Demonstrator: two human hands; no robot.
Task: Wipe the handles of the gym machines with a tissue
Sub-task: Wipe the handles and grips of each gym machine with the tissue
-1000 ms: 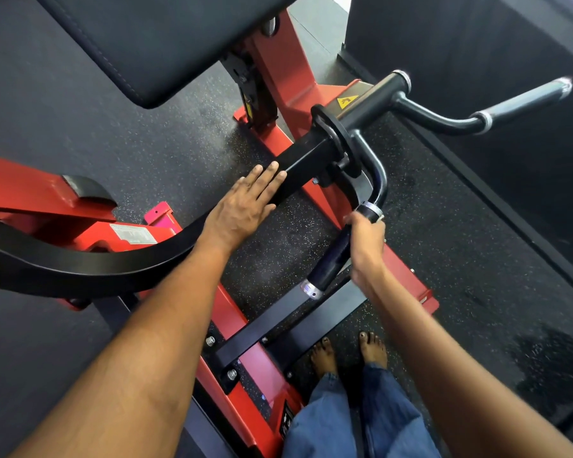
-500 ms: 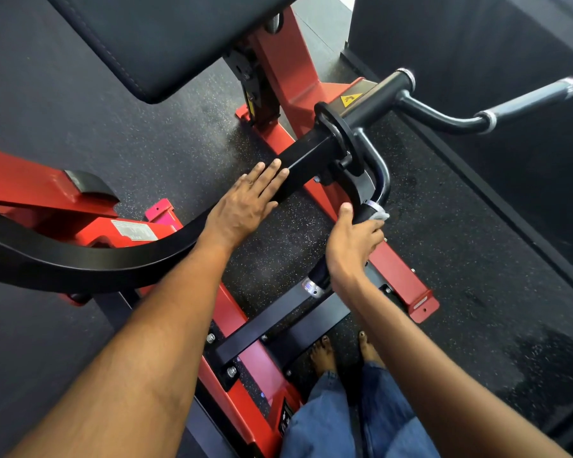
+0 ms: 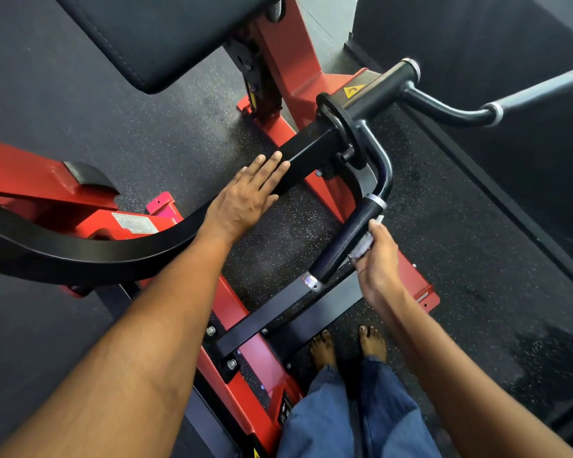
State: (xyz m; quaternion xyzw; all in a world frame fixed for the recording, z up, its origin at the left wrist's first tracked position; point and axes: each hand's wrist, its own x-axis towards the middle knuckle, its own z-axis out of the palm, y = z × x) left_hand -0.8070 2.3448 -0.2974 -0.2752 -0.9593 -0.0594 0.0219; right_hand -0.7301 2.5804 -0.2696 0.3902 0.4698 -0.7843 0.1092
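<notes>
Tissue, white and crumpled, is pinched in the right hand and pressed against the black handle of the red machine, while the left hand lies flat, fingers straight, on the black arm

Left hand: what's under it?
The left hand lies flat, fingers straight, on the black lever arm of the machine. The stretch of arm beneath the palm is hidden. The right hand holds the tissue against the handle.
</notes>
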